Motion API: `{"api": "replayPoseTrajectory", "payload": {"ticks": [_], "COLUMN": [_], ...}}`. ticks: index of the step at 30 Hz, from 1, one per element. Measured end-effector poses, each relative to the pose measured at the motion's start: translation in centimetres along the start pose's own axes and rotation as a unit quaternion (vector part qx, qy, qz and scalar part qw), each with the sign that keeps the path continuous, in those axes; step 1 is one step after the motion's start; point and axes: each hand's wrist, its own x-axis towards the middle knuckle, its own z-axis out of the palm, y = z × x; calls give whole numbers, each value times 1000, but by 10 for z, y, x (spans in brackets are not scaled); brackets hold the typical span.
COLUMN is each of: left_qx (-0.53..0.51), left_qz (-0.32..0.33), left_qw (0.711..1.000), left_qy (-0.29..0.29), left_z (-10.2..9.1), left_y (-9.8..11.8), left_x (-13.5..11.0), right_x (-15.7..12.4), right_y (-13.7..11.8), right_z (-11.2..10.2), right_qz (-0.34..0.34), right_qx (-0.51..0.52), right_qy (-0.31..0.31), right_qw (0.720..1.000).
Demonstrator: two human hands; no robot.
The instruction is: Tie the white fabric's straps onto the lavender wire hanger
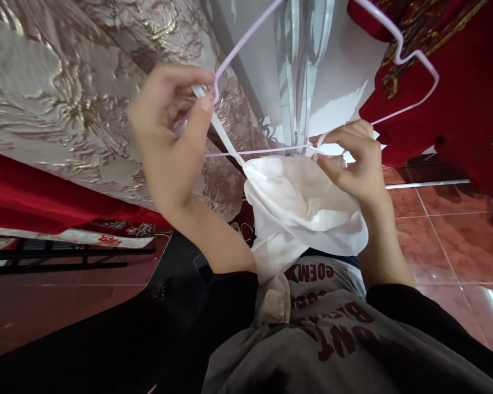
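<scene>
A pale pink wire hanger (419,54) is held up in front of me, its bottom bar running across the middle. A thin white garment (304,202) hangs from it, bunched below the bar. My left hand (170,137) pinches one white strap of the garment against the hanger's left shoulder. My right hand (353,158) pinches the other strap at the bottom bar, its fingers closed round it. The garment's lower part drops down against my grey printed shirt (332,328).
A beige and gold brocade fabric (66,82) hangs at the left, with red cloth (33,191) under it. A red and gold garment (456,93) hangs at the upper right. Below are glossy red floor tiles (447,235) and a black rail (57,254) at the lower left.
</scene>
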Motion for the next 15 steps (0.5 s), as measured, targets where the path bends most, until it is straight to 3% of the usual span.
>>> {"api": "replayPoseTrajectory", "payload": {"ticks": [3, 8, 13, 15], "left_qx": [2, 4, -159, -206], "left_qz": [-31, -68, -113, -157], "left_qw": [999, 978, 919, 908], "left_qy": [44, 196, 344, 328], "left_z": [9, 28, 55, 68], "left_y": [-7, -26, -32, -28], "left_x": [5, -14, -49, -62], "right_x": [-1, -2, -3, -6], "right_y": [0, 4, 3, -2], "right_z": [-1, -2, 8, 16], "right_qz": [-5, -13, -22, -18], "right_qx": [-6, -11, -13, -18], "right_qy": [8, 16, 19, 37], "right_qw": [1000, 1000, 999, 999]}}
